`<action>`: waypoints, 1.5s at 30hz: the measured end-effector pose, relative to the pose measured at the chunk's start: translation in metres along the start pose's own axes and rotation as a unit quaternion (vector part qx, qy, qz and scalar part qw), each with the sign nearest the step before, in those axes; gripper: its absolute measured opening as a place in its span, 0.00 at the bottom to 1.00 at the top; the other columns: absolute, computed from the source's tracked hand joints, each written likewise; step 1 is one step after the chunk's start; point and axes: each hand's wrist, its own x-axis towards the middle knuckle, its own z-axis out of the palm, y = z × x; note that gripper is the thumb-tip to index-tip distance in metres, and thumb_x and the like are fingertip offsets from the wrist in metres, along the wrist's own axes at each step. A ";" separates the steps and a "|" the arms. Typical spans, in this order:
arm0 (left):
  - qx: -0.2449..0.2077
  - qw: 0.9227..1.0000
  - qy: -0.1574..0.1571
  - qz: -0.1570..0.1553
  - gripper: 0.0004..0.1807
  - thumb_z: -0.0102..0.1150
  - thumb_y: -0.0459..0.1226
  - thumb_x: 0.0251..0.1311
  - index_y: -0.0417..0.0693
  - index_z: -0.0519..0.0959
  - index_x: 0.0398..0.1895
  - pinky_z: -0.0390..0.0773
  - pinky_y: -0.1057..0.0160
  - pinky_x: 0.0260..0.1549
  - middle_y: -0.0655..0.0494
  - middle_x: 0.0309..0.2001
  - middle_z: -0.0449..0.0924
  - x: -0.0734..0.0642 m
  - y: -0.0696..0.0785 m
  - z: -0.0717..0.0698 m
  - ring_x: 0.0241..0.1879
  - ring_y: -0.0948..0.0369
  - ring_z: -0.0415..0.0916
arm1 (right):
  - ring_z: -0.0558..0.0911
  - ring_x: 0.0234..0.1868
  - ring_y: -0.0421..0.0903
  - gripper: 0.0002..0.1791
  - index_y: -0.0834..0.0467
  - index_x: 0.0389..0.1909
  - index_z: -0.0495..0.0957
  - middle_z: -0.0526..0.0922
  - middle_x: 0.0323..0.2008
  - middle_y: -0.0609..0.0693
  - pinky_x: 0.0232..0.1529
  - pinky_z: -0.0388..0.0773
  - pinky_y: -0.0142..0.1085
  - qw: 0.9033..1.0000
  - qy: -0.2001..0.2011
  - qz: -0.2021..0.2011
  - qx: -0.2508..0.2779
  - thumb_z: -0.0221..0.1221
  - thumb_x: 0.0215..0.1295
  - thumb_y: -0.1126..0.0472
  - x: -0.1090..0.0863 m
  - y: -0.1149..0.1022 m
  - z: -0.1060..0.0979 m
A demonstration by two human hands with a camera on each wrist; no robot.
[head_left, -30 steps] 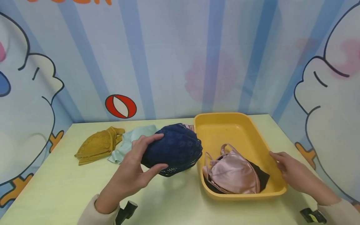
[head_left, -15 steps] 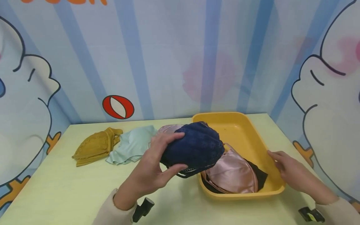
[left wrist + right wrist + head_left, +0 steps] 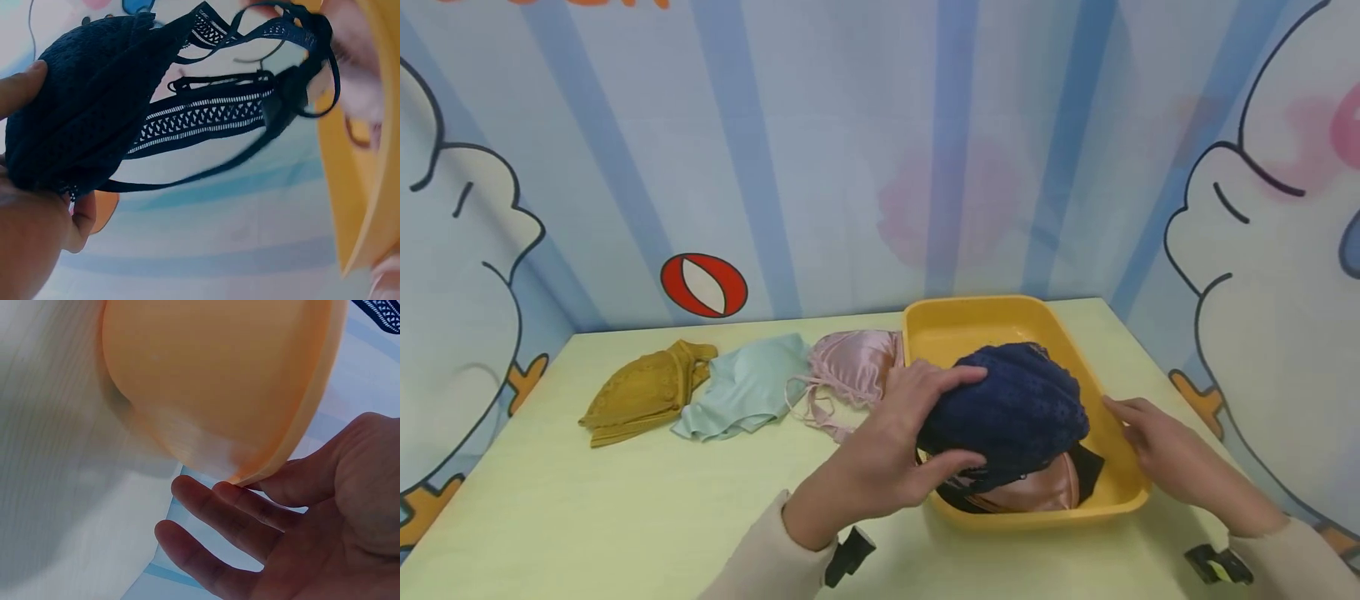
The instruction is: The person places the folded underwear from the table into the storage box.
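Note:
My left hand (image 3: 880, 450) grips a navy lace bra (image 3: 1011, 417) between thumb and fingers, above the near half of a yellow plastic tray (image 3: 973, 321). In the left wrist view, the lace band (image 3: 206, 122) and straps of this bra dangle from its cups. Beneath it in the tray, a pink satin bra (image 3: 1037, 487) lies on a black piece of fabric (image 3: 1088, 468), both partly covered from sight. At the tray's right side, my right hand (image 3: 1172, 454) pinches the rim; the right wrist view shows thumb and fingertips meeting at the tray edge (image 3: 269, 465).
Left of the tray, a pink bra with thin straps (image 3: 857, 367), a mint-green garment (image 3: 756, 383) and a mustard bra (image 3: 647, 387) lie in a row on the pale table (image 3: 625, 517). A printed backdrop (image 3: 850, 167) stands behind.
My left hand has carried the navy bra rightward from beside the tray to over it. The pink bra on the table has come into sight. My right hand stays on the rim.

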 end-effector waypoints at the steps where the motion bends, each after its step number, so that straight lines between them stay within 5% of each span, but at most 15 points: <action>1: 0.002 1.000 -0.008 0.000 0.39 0.69 0.38 0.53 0.46 0.59 0.66 0.62 0.57 0.57 0.52 0.54 0.68 0.002 -0.001 0.005 0.53 0.60 0.64 | 0.77 0.43 0.59 0.24 0.72 0.62 0.65 0.71 0.52 0.69 0.31 0.72 0.43 1.000 -0.003 0.002 -0.001 0.49 0.64 0.76 0.001 0.000 0.000; 9: 0.007 0.996 -0.081 -0.042 0.37 0.64 0.42 0.58 0.52 0.57 0.68 0.59 0.58 0.47 0.55 0.54 0.67 0.004 -0.023 0.043 0.51 0.63 0.63 | 0.77 0.40 0.55 0.24 0.72 0.63 0.64 0.71 0.52 0.69 0.28 0.69 0.40 1.000 -0.009 0.004 0.003 0.48 0.65 0.76 0.001 -0.001 0.000; 18: 0.031 0.976 -0.160 -0.146 0.37 0.58 0.49 0.62 0.53 0.53 0.70 0.58 0.56 0.54 0.54 0.66 0.60 0.002 -0.043 0.064 0.59 0.60 0.60 | 0.77 0.45 0.61 0.24 0.73 0.63 0.64 0.71 0.52 0.70 0.31 0.73 0.43 1.000 -0.003 0.006 -0.005 0.49 0.64 0.77 0.001 -0.001 0.000; 27: 0.132 0.951 -0.159 -0.230 0.36 0.54 0.56 0.61 0.55 0.57 0.69 0.59 0.57 0.46 0.54 0.56 0.69 0.006 -0.048 0.082 0.53 0.56 0.63 | 0.76 0.36 0.51 0.24 0.72 0.63 0.64 0.71 0.52 0.70 0.26 0.67 0.39 1.000 -0.004 0.004 -0.004 0.47 0.65 0.77 0.000 -0.001 0.000; 36: 0.190 0.925 -0.198 -0.263 0.31 0.47 0.59 0.63 0.61 0.62 0.67 0.58 0.57 0.40 0.54 0.48 0.74 0.007 -0.052 0.093 0.44 0.57 0.66 | 0.77 0.44 0.59 0.24 0.72 0.63 0.64 0.71 0.52 0.69 0.30 0.72 0.41 1.000 0.001 -0.009 -0.010 0.48 0.65 0.76 0.000 -0.001 0.001; 45: 0.198 0.921 -0.202 -0.269 0.31 0.46 0.59 0.65 0.64 0.61 0.69 0.59 0.52 0.46 0.53 0.56 0.72 0.002 -0.050 0.082 0.50 0.54 0.64 | 0.77 0.43 0.59 0.24 0.72 0.63 0.64 0.71 0.52 0.69 0.30 0.71 0.41 1.000 -0.005 -0.006 -0.004 0.49 0.65 0.76 0.000 0.002 0.001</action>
